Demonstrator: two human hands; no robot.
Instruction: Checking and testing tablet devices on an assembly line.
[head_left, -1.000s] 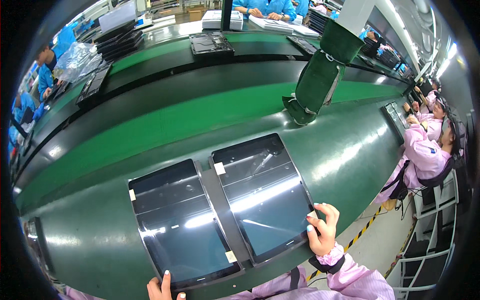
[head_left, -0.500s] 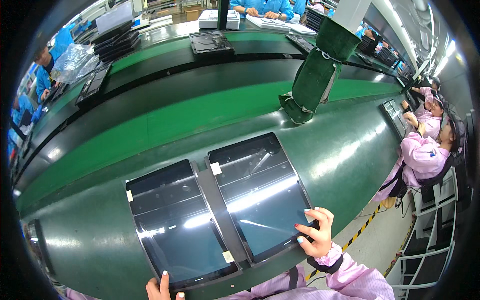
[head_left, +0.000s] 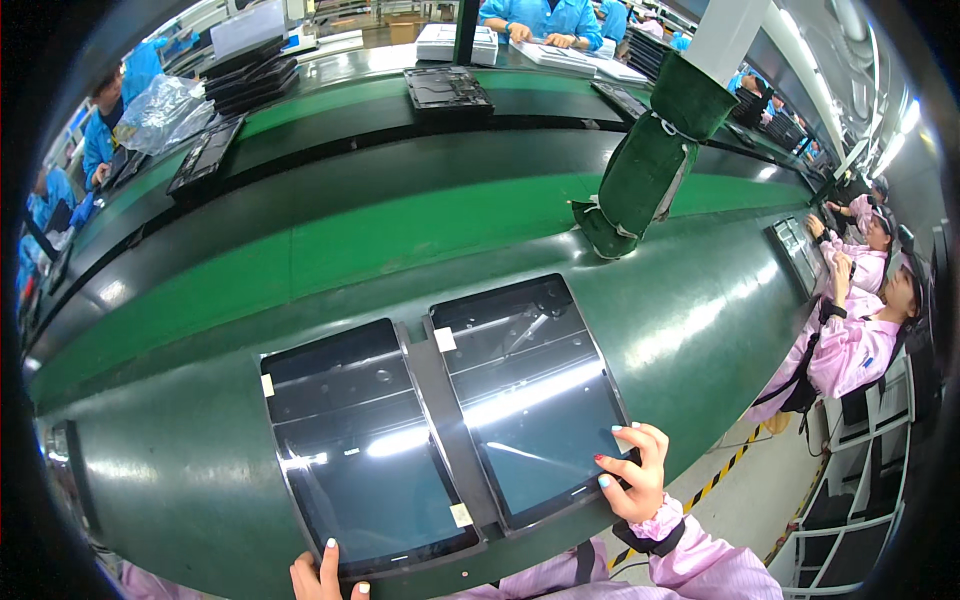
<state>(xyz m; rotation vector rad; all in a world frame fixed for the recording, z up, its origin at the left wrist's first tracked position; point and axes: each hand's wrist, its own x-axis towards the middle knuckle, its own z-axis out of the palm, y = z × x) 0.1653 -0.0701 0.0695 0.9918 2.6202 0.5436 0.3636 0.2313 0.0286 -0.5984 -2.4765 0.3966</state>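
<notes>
Two dark glossy tablet-like screen panels lie side by side on a green work surface, at a slight slant. Small pale tabs stick to the edges of the left panel (head_left: 370,450) and the right panel (head_left: 530,400). My right hand (head_left: 640,475) rests on the lower right corner of the right panel, fingers spread, close to a pale tab partly hidden by the fingertips. At the lower left corner of the left panel, my left hand (head_left: 325,578) touches the edge with an extended finger, its thumb held apart. The picture's lower edge cuts off the rest of that hand.
Beyond the panels rises a post wrapped in green cloth (head_left: 640,180). A dark conveyor belt (head_left: 350,165) carries flat device parts, such as a black frame (head_left: 448,90). Workers in blue sit across it. To the right, people in pink (head_left: 860,330) sit at the same bench.
The whole view has shifted slightly, so the background sits a little to the right and lower. Both hands stay at the same panel corners, with hardly any finger movement.
</notes>
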